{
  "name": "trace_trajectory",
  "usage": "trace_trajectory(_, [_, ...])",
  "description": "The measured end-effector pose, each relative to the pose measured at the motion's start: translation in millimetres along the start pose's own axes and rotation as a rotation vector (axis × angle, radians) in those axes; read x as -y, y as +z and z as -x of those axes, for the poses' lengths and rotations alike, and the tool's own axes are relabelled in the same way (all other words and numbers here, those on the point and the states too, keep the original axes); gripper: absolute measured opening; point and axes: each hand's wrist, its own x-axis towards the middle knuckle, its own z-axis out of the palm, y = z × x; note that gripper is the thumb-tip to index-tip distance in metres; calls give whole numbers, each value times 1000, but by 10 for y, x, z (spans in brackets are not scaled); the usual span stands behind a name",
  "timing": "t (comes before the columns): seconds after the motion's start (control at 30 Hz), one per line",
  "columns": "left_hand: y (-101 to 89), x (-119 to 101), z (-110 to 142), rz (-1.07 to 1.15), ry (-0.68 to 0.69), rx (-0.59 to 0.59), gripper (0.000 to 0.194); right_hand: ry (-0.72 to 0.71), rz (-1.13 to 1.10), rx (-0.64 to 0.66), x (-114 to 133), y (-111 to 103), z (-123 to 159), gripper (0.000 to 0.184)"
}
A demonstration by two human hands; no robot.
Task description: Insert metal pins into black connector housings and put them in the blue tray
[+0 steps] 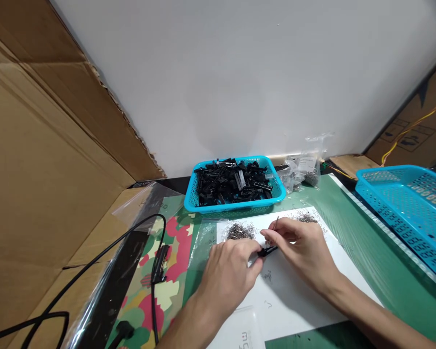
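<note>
Over a white paper sheet point(294, 305), my left hand point(232, 266) pinches a small black plastic part point(267, 251) between thumb and fingers. My right hand point(298, 242) is closed just beside it, its fingertips gripping a thin, dark, rod-like piece point(276, 222) that points upward. What that piece is I cannot make out. Behind my left hand lies a pile of tiny metal springs or wire bits point(240, 230). A second small pile point(307, 218) sits beyond my right hand, partly hidden by it.
A blue basket point(236, 209) full of black plastic parts stands against the wall. Another blue basket point(388, 203) is at the right. Clear plastic bags point(307, 169) lie at the back. A black cable point(105, 247) crosses the left side, and a white box point(240, 329) lies at the front.
</note>
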Motion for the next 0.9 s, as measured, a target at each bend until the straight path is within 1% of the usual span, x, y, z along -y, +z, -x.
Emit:
trace_trajectory(0.07, [-4, -8, 1, -20, -7, 5, 15, 6, 2, -1, -11, 61, 6, 23])
trace_trajectory(0.17, [-5, -14, 1, -45, -14, 0, 18, -23, 42, -4, -11, 94, 8, 24])
trace_trajectory(0.33, [6, -7, -1, -60, -7, -4, 19, -56, 48, 2, 6, 77, 24, 27])
trace_trajectory(0.5, [19, -3, 0, -76, 11, -1, 17, -95, 75, -1, 6, 64, 18, 27])
trace_trajectory(0.63, [16, -10, -9, -82, 1, 11, 18, -109, 73, 25, -4, 87, 47, 26])
trace_trajectory(0.83, [19, -10, -19, -76, -6, 3, 22, -174, 82, -40, -37, 147, 130, 28])
trace_trajectory(0.9, [22, -12, -20, -70, -5, 6, 22, -176, 94, -57, -38, 155, 140, 29])
